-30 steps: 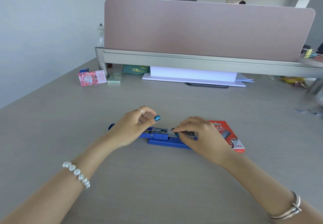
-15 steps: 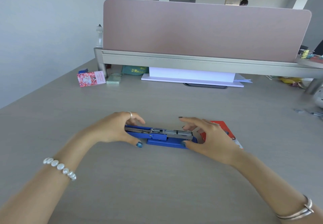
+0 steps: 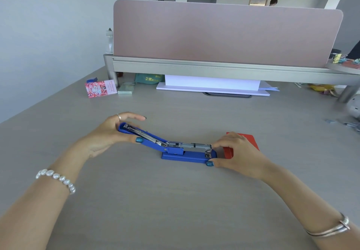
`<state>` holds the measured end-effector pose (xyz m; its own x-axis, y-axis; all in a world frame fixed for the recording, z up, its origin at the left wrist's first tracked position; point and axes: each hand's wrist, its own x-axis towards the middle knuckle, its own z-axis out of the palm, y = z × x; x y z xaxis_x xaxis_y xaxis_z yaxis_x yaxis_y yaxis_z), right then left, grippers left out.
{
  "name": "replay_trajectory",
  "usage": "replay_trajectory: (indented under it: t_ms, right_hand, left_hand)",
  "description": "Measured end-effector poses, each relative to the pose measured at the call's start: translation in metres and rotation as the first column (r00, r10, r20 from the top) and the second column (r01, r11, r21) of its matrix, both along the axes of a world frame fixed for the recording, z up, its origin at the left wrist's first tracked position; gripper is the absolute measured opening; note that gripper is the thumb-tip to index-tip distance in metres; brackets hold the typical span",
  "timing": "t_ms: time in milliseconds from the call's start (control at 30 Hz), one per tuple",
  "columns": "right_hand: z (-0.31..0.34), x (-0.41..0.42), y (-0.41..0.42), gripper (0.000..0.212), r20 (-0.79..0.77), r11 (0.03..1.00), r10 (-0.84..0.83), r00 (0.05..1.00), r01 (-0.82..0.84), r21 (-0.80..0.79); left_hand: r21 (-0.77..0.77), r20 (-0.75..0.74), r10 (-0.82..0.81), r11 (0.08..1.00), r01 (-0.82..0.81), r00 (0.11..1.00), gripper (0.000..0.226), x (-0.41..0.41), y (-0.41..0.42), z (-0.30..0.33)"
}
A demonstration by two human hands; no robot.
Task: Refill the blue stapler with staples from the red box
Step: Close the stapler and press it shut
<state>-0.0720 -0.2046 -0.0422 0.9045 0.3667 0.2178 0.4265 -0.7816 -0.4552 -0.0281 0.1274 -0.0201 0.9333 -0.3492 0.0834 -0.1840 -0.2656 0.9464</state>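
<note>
L hand clamped on lid of blue stapler, swung back off magazine | R hand pinching front end, base flat on desk | red box just behind R grip | tip: keep base pinned, close lid slow, square over channel

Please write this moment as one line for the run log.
stapler: open on desk | left hand: holds lid swung back | right hand: steadies front end | red box: behind right hand
</note>
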Motion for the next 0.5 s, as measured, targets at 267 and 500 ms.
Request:
replay_trajectory:
  t_ms: [267,500]
  right_hand:
    - [-0.003,0.002,0.0,0.021,0.073,0.999,0.034,0.997,-0.033,-0.012]
    - [-0.005,0.003,0.0,0.021,0.09,0.999,0.031,0.995,-0.028,-0.03]
  left_hand:
    - [-0.307,0.133,0.131,0.948,-0.085,0.982,0.043,-0.007,-0.04,0.002]
    - [-0.285,0.206,0.113,0.957,-0.051,0.972,0.027,-0.018,-0.084,0.003]
